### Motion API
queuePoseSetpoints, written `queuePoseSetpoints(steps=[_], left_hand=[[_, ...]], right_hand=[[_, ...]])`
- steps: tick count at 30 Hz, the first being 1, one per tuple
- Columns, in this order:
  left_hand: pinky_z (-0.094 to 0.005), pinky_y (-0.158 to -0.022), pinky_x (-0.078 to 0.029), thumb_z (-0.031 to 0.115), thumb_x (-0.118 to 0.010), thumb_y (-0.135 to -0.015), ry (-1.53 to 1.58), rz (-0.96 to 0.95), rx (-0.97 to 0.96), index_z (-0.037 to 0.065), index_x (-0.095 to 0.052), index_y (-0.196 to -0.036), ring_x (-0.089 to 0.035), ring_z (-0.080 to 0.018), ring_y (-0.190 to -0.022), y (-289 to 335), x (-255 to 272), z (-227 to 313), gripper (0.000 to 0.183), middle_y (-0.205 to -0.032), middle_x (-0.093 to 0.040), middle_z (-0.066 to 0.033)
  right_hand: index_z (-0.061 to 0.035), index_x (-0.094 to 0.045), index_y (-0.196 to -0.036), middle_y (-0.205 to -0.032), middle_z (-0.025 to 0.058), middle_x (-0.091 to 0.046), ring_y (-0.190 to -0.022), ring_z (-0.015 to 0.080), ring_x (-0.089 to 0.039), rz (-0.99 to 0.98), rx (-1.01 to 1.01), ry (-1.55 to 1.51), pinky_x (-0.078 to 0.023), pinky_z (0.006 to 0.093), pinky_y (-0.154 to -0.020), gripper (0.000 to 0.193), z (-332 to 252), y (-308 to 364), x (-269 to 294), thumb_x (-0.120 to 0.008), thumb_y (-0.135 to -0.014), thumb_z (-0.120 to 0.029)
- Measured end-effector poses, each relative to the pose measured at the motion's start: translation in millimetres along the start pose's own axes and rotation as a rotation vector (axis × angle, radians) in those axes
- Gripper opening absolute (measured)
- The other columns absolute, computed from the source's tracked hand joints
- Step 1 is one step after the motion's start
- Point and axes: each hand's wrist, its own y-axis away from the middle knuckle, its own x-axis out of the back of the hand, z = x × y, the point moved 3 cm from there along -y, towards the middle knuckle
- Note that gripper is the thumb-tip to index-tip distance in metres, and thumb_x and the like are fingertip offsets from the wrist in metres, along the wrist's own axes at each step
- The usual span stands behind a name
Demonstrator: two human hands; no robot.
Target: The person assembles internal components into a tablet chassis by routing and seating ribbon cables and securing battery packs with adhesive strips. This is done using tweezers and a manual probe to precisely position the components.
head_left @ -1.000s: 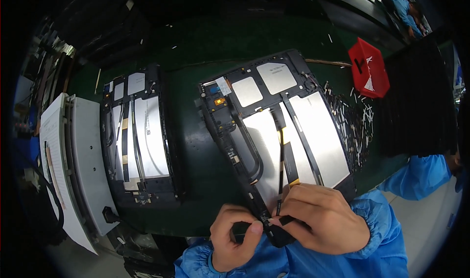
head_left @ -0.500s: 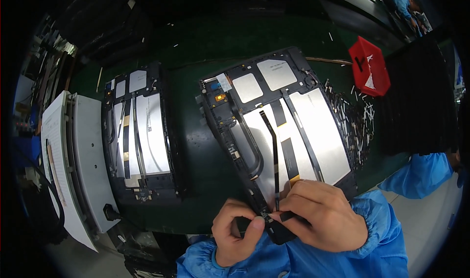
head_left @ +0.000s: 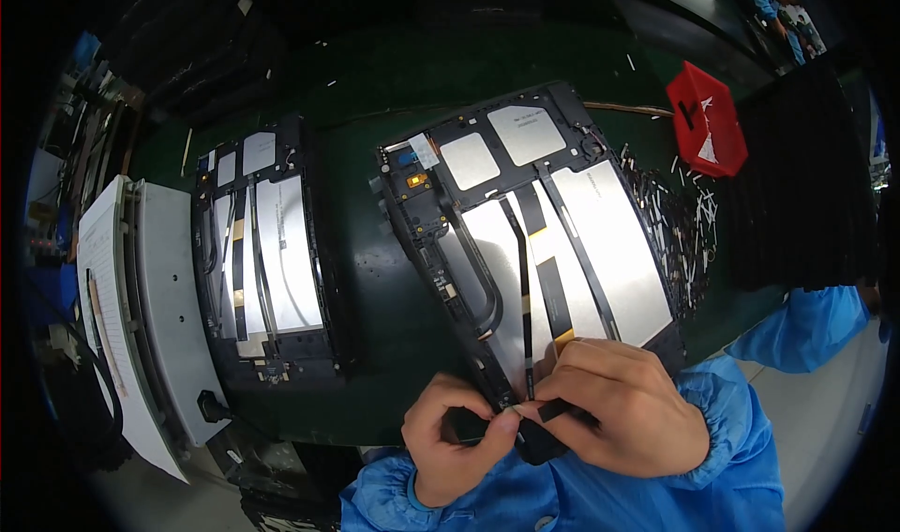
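An opened tablet (head_left: 464, 246) with silver panels and a black frame lies tilted in front of me, its near end under both hands. A thin black ribbon cable (head_left: 523, 288) runs down its left part to my fingertips. My right hand (head_left: 623, 405) is closed, thumb and forefinger pinched at the cable's lower end. Close beside it, my left hand (head_left: 459, 438) is closed too, thumb and forefinger meeting at the tablet's near-left corner; whatever small piece they hold is hidden. The fingertips of both hands nearly touch.
A second opened tablet (head_left: 292, 241) lies to the left, beside a grey box (head_left: 173, 279) with a plugged-in cord. A red bin (head_left: 708, 124) stands at the far right, near scattered small strips (head_left: 689, 241). Another person's blue sleeve (head_left: 802, 330) shows at right.
My left thumb has moved slightly up and right, closer to the right fingertips. The ribbon cable's far end now sits nearer the tablet's upper frame. The view has shifted slightly.
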Motion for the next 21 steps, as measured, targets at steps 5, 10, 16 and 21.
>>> queuePoseSetpoints(steps=[5, 10, 16, 21], left_hand=[[-0.024, -0.061, -0.041, 0.001, -0.069, -0.072, 0.039, -0.007, -0.001, 0.0, -0.055, -0.077, -0.052, -0.0145, -0.066, 1.2, 0.6, -3.6, 0.015, -0.072, -0.056, -0.008], [-0.0243, -0.063, -0.04, 0.002, -0.065, -0.075, 0.148, 0.009, 0.015, -0.001, -0.054, -0.078, -0.05, -0.0141, -0.067, 3.7, 1.1, -2.8, 0.011, -0.074, -0.055, -0.0085], [-0.0238, -0.064, -0.039, 0.001, -0.063, -0.077, 0.129, 0.015, 0.036, -0.001, -0.054, -0.078, -0.049, -0.0132, -0.067, 3.5, 1.2, -3.3, 0.01, -0.074, -0.054, -0.009], [-0.0237, -0.063, -0.039, 0.002, -0.064, -0.077, 0.108, 0.004, 0.019, -0.002, -0.054, -0.077, -0.049, -0.0133, -0.066, 3.3, 2.1, -2.3, 0.01, -0.073, -0.054, -0.0088]], right_hand=[[0.0019, -0.061, -0.08, -0.075, 0.0112, -0.054, -0.065, 0.0256, -0.056, 0.063, -0.022, -0.025, -0.046, 0.0329, -0.058, 0.014, -2.4, -1.7, -1.3, -0.069, -0.07, -0.005], [0.0009, -0.06, -0.081, -0.079, 0.0104, -0.054, -0.07, 0.0272, -0.058, 0.036, -0.066, -0.013, -0.048, 0.035, -0.064, 0.014, -3.6, -0.1, -1.3, -0.066, -0.071, -0.005], [-0.0002, -0.062, -0.084, -0.081, 0.0105, -0.056, -0.07, 0.0263, -0.058, 0.048, -0.056, 0.031, -0.046, 0.0342, -0.064, 0.016, -4.2, 2.5, -5.0, -0.067, -0.07, -0.008], [0.0003, -0.065, -0.079, -0.072, 0.0123, -0.06, -0.062, 0.0226, -0.057, 0.149, -0.037, -0.026, -0.042, 0.031, -0.056, 0.011, -4.2, 2.0, -7.7, -0.071, -0.071, -0.006]])
